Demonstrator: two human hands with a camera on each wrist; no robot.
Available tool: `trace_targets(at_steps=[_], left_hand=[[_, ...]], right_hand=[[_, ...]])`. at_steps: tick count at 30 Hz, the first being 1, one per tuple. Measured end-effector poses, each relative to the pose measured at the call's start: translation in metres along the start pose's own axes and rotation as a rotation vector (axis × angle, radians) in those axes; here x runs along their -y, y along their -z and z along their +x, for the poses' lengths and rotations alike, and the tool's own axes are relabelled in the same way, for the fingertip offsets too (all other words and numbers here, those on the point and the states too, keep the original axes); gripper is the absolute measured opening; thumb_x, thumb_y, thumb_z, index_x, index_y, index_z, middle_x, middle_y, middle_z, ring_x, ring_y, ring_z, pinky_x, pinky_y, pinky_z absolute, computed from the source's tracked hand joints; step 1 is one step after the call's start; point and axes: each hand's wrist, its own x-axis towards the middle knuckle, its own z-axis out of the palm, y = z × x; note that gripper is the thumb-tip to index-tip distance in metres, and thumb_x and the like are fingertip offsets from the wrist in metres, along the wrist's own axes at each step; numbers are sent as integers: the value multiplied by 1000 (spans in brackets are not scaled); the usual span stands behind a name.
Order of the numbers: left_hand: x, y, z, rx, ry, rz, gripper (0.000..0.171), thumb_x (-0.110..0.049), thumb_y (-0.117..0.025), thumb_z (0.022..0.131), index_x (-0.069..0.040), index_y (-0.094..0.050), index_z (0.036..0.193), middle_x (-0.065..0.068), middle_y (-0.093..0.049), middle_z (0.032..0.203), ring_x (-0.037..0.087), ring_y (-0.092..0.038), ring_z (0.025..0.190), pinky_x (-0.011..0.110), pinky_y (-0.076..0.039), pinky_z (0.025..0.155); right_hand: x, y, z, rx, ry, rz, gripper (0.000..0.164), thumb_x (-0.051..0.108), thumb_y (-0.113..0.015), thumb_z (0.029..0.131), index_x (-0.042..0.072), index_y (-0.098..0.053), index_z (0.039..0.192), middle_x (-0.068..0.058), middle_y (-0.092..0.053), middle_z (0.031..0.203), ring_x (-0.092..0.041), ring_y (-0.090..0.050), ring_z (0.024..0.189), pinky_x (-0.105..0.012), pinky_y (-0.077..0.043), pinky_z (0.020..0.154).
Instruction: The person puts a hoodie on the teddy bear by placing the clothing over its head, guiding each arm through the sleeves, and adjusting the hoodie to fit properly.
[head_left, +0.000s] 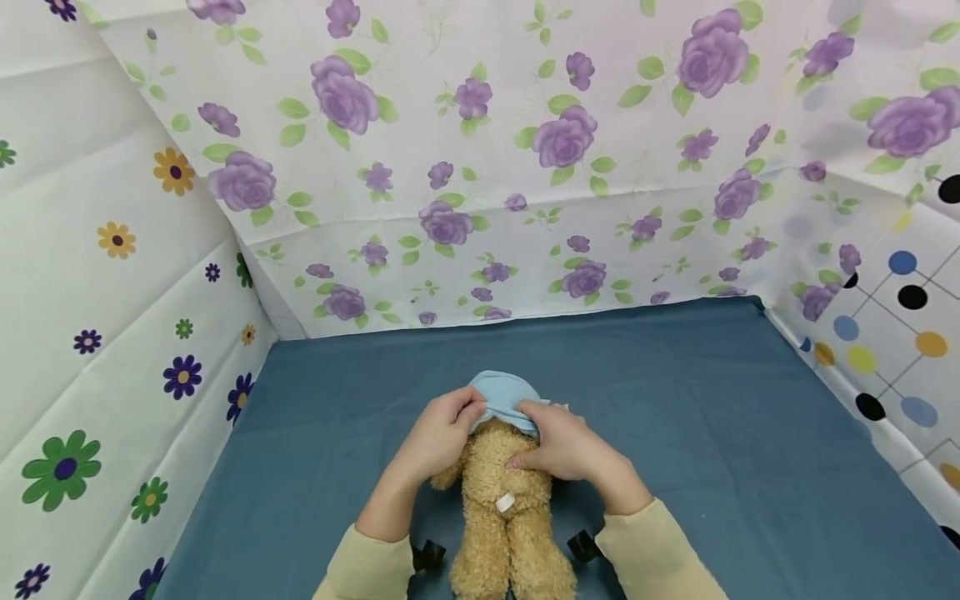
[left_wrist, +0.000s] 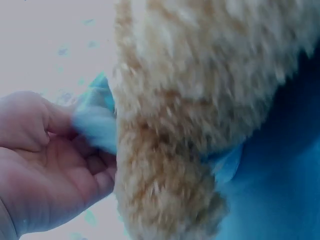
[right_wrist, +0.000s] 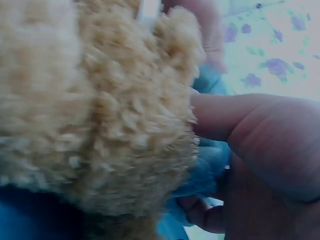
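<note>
The blue cap (head_left: 504,390) sits at twelve o'clock on the plush toy (head_left: 487,479). The left hand (head_left: 442,427) pinches its rim at eight; the right hand (head_left: 564,442), fingers curled, grips it at four. Cap fitting seems in hand; the next move likely calls for even tugging.

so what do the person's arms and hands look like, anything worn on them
The left hand and right hand are ungloved. The left sleeve and right sleeve are plain pale cream, ending above the wrists. A black fitting shows beside each sleeve.
</note>
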Motion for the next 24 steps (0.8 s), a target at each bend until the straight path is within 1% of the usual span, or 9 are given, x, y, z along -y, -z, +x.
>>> trace_targets(at_steps=[3,6,8,9,12,15,17,20,24], left_hand=[[0,1,0,63,-1,5,30,-30,-48,117,-11,-61,98,1,-43,74,15,-38,60,31,-37,62],[2,5,-2,145,-27,57,26,-34,-66,109,-11,-59,97,1,-44,77,15,-40,65,32,-38,66],[1,11,-5,195,-37,118,24,-30,-80,100,-14,-62,102,-1,-51,82,16,-45,71,34,-40,69],[1,13,-7,218,-39,148,27,-27,-85,95,-14,-63,103,-1,-53,85,18,-46,75,36,-41,71],[0,20,-13,261,-24,235,34,-20,-92,88,-16,-66,109,-3,-61,96,20,-50,87,41,-43,76],[0,21,-15,272,-3,290,34,-19,-94,85,-18,-67,106,-4,-62,95,21,-51,88,46,-41,80],[2,19,-15,268,-4,323,30,-20,-94,85,-20,-67,99,-6,-61,89,20,-50,84,48,-36,81],[7,14,-11,255,-25,366,27,-17,-90,87,-22,-64,84,-8,-57,75,17,-47,75,50,-27,81],[14,4,-5,172,-67,399,40,-9,-82,86,-24,-50,67,-11,-40,59,13,-36,62,49,-23,79]], right_hand=[[1,-8,1,-36,-29,-53,63,36,-90,90,14,-66,143,-10,-69,137,-45,-56,136,-78,-31,110],[3,-13,2,-80,-22,-76,37,37,-89,90,20,-74,119,-2,-76,109,-35,-68,114,-74,-36,104],[4,-15,3,-104,-8,-85,24,39,-89,90,23,-71,97,4,-68,84,-24,-67,91,-65,-38,94],[4,-16,4,-112,-1,-90,28,40,-88,90,24,-66,87,6,-61,75,-20,-63,81,-60,-37,89],[5,-16,5,-135,13,-115,46,44,-89,88,24,-51,72,9,-43,62,-12,-47,64,-49,-30,79],[5,-18,5,-153,29,-148,55,46,-89,87,24,-43,67,10,-34,59,-10,-37,57,-46,-24,75],[5,-19,6,-168,46,-173,57,45,-89,87,26,-40,65,11,-31,57,-9,-35,56,-46,-24,74],[5,-21,6,-193,79,-197,60,37,-86,93,28,-36,62,12,-26,55,-8,-29,54,-45,-25,72],[5,-24,10,-267,119,-218,64,17,-80,98,28,-29,61,11,-17,56,-9,-18,56,-46,-24,72]])
